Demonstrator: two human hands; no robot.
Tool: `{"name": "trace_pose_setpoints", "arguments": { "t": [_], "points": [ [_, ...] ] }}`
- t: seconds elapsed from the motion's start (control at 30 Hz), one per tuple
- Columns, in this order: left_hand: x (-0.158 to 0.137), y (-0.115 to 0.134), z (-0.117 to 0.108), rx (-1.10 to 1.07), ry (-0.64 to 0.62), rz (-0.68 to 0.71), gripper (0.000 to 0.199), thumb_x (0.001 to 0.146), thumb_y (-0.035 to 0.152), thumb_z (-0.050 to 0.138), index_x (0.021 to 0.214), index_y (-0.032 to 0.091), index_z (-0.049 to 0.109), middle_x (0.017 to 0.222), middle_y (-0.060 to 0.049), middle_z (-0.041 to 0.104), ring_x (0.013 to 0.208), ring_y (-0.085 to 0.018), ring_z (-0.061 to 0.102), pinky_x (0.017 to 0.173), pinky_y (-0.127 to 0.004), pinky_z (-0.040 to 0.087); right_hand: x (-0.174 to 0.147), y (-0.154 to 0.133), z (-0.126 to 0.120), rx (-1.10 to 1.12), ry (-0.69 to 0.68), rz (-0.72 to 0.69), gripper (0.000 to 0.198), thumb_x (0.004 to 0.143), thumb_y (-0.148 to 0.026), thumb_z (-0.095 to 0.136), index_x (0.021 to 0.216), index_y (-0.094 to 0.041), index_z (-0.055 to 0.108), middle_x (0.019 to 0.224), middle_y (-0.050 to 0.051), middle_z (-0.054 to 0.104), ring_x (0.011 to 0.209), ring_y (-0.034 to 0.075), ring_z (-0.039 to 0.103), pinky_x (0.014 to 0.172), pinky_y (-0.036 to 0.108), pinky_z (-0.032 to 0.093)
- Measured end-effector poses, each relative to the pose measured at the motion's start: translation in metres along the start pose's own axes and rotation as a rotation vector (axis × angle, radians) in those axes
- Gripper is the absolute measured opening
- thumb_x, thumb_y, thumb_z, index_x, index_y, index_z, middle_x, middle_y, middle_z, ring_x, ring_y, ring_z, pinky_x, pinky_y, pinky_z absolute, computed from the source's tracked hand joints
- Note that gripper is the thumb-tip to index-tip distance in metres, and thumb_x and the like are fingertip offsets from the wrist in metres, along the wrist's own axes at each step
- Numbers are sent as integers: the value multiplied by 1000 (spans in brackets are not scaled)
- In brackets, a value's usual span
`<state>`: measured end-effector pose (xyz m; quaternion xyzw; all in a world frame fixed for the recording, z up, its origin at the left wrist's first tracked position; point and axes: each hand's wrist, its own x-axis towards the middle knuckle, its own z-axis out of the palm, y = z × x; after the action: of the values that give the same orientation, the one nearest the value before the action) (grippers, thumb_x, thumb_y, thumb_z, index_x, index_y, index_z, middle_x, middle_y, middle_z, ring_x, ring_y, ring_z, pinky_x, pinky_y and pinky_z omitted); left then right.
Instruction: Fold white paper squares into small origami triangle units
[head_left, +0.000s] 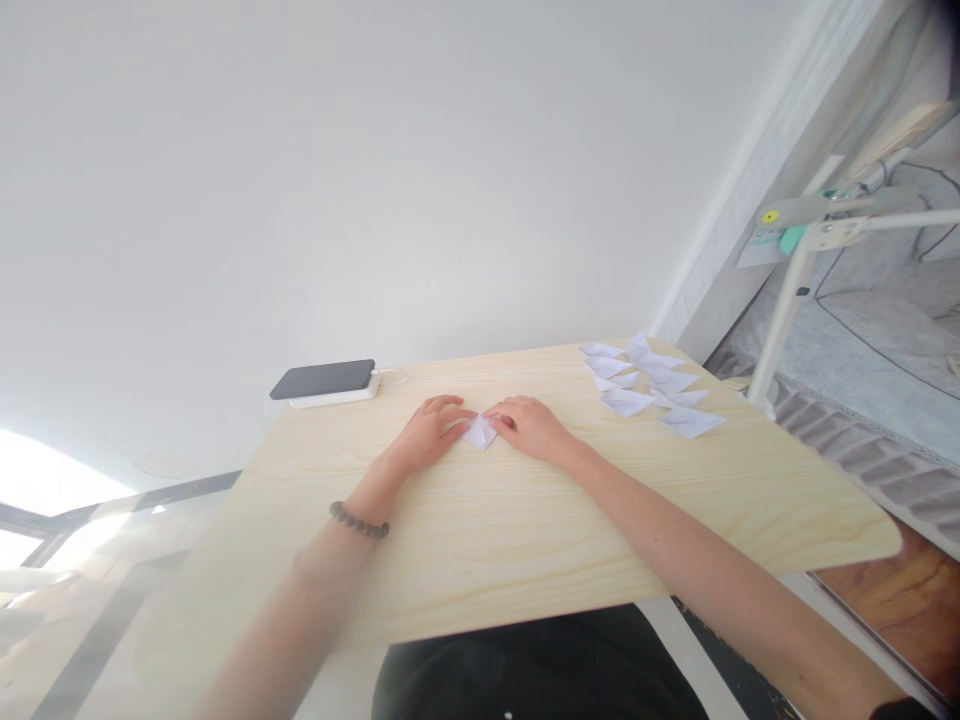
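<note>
A small piece of folded white paper point(481, 432) lies on the table in front of me, its lower corner pointing toward me. At its left edge, my left hand point(429, 435) grips it between thumb and fingers; a dark bead bracelet point(360, 521) circles that wrist. My right hand point(531, 425) pinches the paper's upper right side with curled fingers. The fingertips cover both side corners of the paper. To the right stand several folded paper boats point(627, 402) in two rough rows, apart from my hands.
A light wood-grain table point(465, 540) stands against a white wall point(420, 180). At its back left, a dark-screened phone point(324, 379) rests on a white block, with a white cable point(394, 373) beside it. A white metal frame point(784, 320) rises beyond the right edge.
</note>
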<state>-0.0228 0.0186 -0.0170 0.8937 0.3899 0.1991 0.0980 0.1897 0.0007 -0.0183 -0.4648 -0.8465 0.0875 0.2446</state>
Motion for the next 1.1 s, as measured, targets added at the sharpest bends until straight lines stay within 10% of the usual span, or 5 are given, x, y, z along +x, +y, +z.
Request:
{"name": "trace_pose_setpoints", "arguments": {
  "t": [1.1],
  "points": [
    [-3,12,3,110,-6,1,39,87,38,34,122,27,46,120,-8,43,113,-23,40,98,-42,30,1,1,-1,-63,-18,-14,29,86,-24,40,108,-22,60,86,5,62,81,14,52,77,27,36]
  ]
}}
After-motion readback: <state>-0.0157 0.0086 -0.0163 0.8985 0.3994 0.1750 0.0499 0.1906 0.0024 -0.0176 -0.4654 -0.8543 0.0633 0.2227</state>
